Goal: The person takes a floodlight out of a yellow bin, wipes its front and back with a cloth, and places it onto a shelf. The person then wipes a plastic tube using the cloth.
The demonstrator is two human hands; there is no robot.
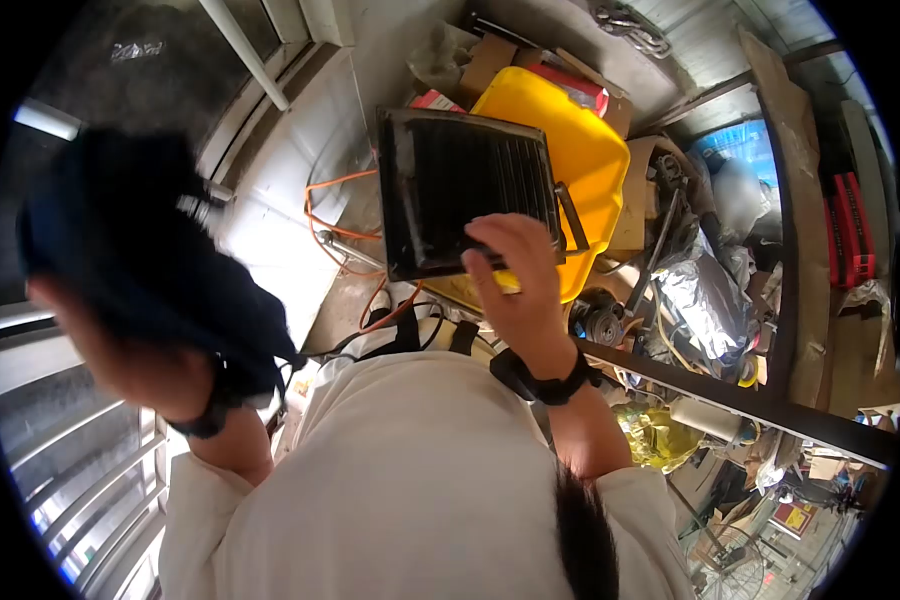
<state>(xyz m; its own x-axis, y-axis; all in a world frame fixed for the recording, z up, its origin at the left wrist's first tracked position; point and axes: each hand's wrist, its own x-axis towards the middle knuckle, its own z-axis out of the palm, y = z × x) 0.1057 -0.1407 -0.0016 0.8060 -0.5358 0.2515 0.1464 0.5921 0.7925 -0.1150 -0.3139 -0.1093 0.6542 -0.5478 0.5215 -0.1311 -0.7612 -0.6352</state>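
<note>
My left hand (130,365) is raised at the left, wrapped round a bulky dark blue and black cloth-like bundle (145,240), which is blurred. Most of those fingers are hidden behind it. Over the lower right part of a black, ribbed, box-like panel (460,185) is my right hand (522,285), open, its fingers bent and the thumb apart. Whether the fingertips touch the panel I cannot tell. A dark bracket (573,218) juts from the panel's right side. Behind the panel stands a yellow plastic tub (598,170). Both wrists wear black bands.
An orange cord (308,205) loops left of the panel. White window bars (70,440) run along my left. To the right, a dark metal frame edge (710,385) borders a cluttered heap with silver foil (710,290), a cardboard box (630,215) and red boxes (850,230).
</note>
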